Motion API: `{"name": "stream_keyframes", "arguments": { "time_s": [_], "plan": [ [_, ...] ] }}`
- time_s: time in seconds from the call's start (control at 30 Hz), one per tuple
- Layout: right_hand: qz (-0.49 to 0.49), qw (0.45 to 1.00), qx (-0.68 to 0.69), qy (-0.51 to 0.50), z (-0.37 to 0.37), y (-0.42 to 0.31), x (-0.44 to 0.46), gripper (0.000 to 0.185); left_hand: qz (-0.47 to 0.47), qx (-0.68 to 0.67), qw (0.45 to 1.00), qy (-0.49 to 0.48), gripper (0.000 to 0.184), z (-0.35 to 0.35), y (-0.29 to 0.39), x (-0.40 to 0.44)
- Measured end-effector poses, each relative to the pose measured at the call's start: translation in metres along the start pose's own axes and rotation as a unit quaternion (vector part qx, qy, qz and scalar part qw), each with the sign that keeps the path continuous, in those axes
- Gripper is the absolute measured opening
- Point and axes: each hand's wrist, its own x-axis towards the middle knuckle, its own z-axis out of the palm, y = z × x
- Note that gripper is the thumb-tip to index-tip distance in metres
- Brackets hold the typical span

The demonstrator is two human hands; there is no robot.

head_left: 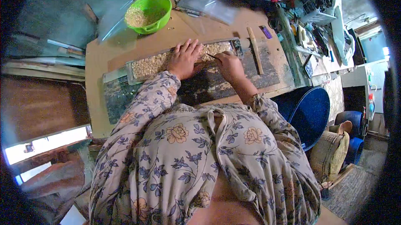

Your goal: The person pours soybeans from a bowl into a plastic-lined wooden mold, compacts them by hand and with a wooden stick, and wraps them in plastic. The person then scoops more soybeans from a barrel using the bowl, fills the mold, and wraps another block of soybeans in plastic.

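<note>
A long shallow tray filled with pale, nut-like pieces lies across a dark worn board. My left hand rests flat on the pieces near the middle of the tray, fingers spread. To its right, my right hand pinches a thin dark pointed tool, whose tip is over the pieces. Beyond the tray at the upper left is a green basin holding more pale pieces.
A wooden stick and a purple object lie right of the tray. Clear plastic sheeting is at the back. Cluttered items and a rack line the right side. A large blue barrel stands near my right elbow.
</note>
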Motion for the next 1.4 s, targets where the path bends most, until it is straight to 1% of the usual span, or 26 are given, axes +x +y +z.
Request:
{"name": "stream_keyframes", "arguments": {
  "time_s": [0.17,0.23,0.27,0.3,0.33,0.37,0.4,0.43,0.47,0.57,0.6,0.63,0.67,0.73,0.8,0.87,0.9,0.97,1.0,1.07,1.13,1.2,1.27,1.3,1.33,1.4],
  "plan": [
    [0.023,1.000,0.015,0.000,-0.004,-0.001,-0.003,0.014,-0.001,-0.013,1.000,-0.001,0.058,-0.001,0.001,-0.001],
    [0.014,0.989,0.092,0.118,-0.018,0.002,-0.008,0.013,0.000,-0.018,1.000,-0.005,0.058,-0.004,0.004,0.000],
    [0.012,0.984,0.063,0.165,-0.034,0.003,-0.014,0.014,0.005,-0.020,1.000,-0.004,0.054,-0.010,0.006,0.000],
    [0.048,0.976,0.073,0.197,-0.047,0.010,-0.020,0.012,0.011,-0.023,1.000,-0.003,0.052,-0.016,0.008,0.000],
    [0.057,0.969,0.035,0.239,-0.056,0.031,-0.026,0.011,0.021,-0.027,0.999,-0.003,0.052,-0.019,0.009,0.001],
    [0.178,0.953,0.097,0.227,-0.050,0.073,-0.035,0.012,0.035,-0.024,0.999,-0.017,0.051,-0.022,0.009,0.002],
    [0.190,0.943,0.043,0.270,-0.067,0.088,-0.048,0.013,0.052,-0.023,0.998,-0.030,0.050,-0.023,0.010,0.004],
    [0.190,0.919,0.053,0.342,-0.083,0.099,-0.062,0.016,0.068,-0.039,0.996,-0.032,0.045,-0.023,0.009,0.005],
    [0.248,0.902,0.036,0.350,-0.089,0.126,-0.076,0.016,0.073,-0.036,0.996,-0.031,0.045,-0.021,0.008,0.005],
    [0.321,0.870,-0.025,0.374,-0.079,0.211,-0.126,0.019,0.097,-0.036,0.994,-0.031,0.046,-0.019,0.009,0.006],
    [0.347,0.861,-0.037,0.371,-0.077,0.224,-0.137,0.020,0.091,-0.028,0.995,-0.033,0.047,-0.020,0.009,0.007],
    [0.355,0.864,-0.075,0.348,-0.082,0.220,-0.143,0.022,0.103,-0.031,0.994,-0.031,0.047,-0.024,0.011,0.007],
    [0.378,0.870,-0.068,0.309,-0.082,0.227,-0.148,0.020,0.104,-0.037,0.993,-0.037,0.051,-0.030,0.013,0.006],
    [0.359,0.870,-0.078,0.329,-0.073,0.239,-0.147,0.019,0.105,-0.043,0.993,-0.043,0.055,-0.033,0.013,0.007],
    [0.373,0.869,-0.090,0.312,-0.068,0.251,-0.141,0.019,0.082,-0.080,0.993,-0.032,0.062,-0.033,0.012,0.005],
    [0.343,0.868,-0.133,0.332,-0.066,0.264,-0.135,0.020,0.080,-0.070,0.994,-0.025,0.064,-0.037,0.008,0.002],
    [0.376,0.870,-0.133,0.291,-0.067,0.268,-0.131,0.019,0.053,-0.048,0.997,-0.026,0.065,-0.041,0.007,-0.003],
    [0.361,0.874,-0.129,0.299,-0.065,0.274,-0.129,0.018,0.006,0.001,0.999,-0.038,0.066,-0.050,-0.002,-0.019],
    [0.350,0.877,-0.127,0.305,-0.065,0.277,-0.128,0.018,0.002,0.004,0.999,-0.037,0.066,-0.055,-0.008,-0.028],
    [0.352,0.877,-0.123,0.302,-0.063,0.281,-0.129,0.019,-0.039,0.049,0.998,-0.015,0.068,-0.063,-0.021,-0.050],
    [0.361,0.876,-0.121,0.297,-0.062,0.283,-0.129,0.020,-0.070,0.051,0.996,0.006,0.070,-0.070,-0.036,-0.074],
    [0.301,0.864,-0.127,0.385,-0.064,0.286,-0.131,0.021,-0.107,0.056,0.992,0.026,0.072,-0.073,-0.048,-0.092],
    [0.255,0.842,-0.194,0.435,-0.066,0.280,-0.120,0.024,-0.179,-0.121,0.971,0.099,0.077,-0.070,-0.058,-0.115],
    [0.268,0.849,-0.111,0.441,-0.081,0.243,-0.109,0.021,-0.182,-0.120,0.970,0.107,0.082,-0.065,-0.066,-0.124],
    [0.255,0.860,-0.122,0.426,-0.084,0.222,-0.097,0.025,-0.199,-0.110,0.968,0.109,0.082,-0.064,-0.069,-0.130],
    [0.190,0.904,0.029,0.381,-0.082,0.170,-0.068,0.035,-0.203,-0.131,0.963,0.116,0.083,-0.062,-0.068,-0.136]
  ]
}}
